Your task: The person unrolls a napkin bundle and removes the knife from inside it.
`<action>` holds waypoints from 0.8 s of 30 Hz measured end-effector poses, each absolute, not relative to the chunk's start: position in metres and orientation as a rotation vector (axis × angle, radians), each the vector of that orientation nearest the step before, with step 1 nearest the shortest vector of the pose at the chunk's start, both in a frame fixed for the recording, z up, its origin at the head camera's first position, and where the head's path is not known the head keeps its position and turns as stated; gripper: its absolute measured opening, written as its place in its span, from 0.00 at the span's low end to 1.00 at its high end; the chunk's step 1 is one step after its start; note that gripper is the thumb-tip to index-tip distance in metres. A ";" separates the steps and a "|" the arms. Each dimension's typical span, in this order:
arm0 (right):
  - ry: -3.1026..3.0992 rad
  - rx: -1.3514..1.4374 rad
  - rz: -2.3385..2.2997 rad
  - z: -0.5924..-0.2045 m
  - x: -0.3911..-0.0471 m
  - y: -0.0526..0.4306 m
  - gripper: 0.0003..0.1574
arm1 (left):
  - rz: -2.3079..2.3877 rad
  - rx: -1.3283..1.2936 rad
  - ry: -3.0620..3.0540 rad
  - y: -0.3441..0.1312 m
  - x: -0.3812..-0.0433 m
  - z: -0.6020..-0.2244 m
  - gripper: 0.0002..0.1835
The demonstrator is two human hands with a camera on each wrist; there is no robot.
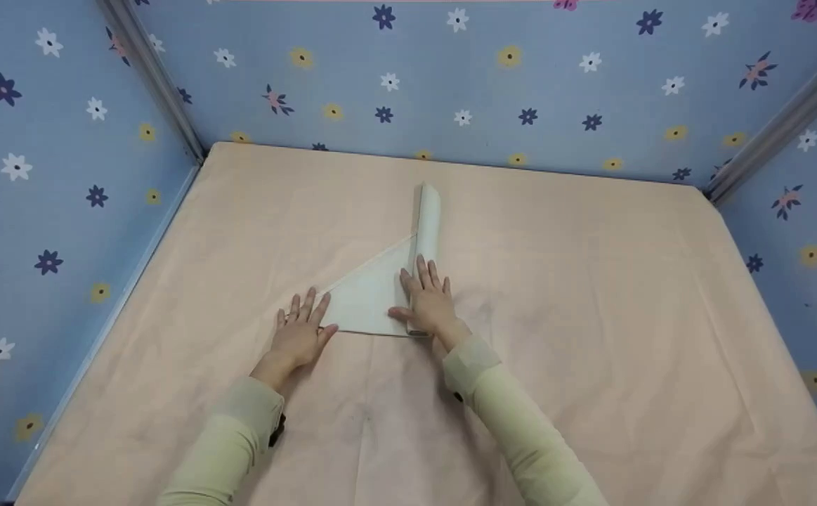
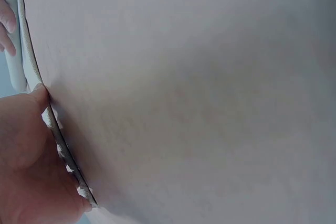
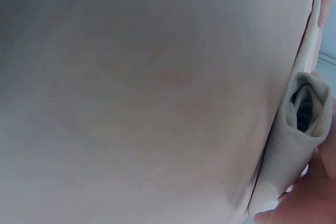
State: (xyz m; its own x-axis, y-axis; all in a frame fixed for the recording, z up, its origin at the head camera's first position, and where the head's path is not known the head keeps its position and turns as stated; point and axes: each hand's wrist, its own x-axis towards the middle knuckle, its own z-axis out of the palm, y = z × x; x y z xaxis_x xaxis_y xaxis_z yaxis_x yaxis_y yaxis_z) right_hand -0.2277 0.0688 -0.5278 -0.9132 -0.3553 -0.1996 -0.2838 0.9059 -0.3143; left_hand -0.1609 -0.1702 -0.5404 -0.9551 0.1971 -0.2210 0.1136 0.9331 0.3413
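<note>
Left hand (image 1: 301,339), fingers extended and spread, rests on the left corner of a pale cloth (image 1: 366,306) lying mid-worktop (image 1: 591,316); right hand (image 1: 430,307), fingers extended, rests on the near part of its rolled right edge (image 1: 429,218).

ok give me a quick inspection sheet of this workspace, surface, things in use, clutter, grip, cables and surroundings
Surface: peach table cover, lightly creased.
Job's things: one pale cloth, its right side a roll, hollow at the near end; the left part lies flat.
Clutter: nothing seen.
Grip: left hand rests on the cloth's left end, fingers straight; right hand lies over the roll, thumb on the flat part.
Cables: nothing seen.
Surroundings: blue flowered panels on three sides, grey posts at the far corners.
</note>
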 end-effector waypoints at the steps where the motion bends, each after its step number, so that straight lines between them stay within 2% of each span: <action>1: 2.814 -0.481 -0.414 -0.528 -0.228 0.069 0.52 | 0.480 0.233 2.839 -0.170 -0.161 -0.540 0.34; 24: 2.763 -0.476 -0.372 -0.520 -0.230 0.083 0.47 | 0.460 0.224 2.841 -0.170 -0.161 -0.542 0.34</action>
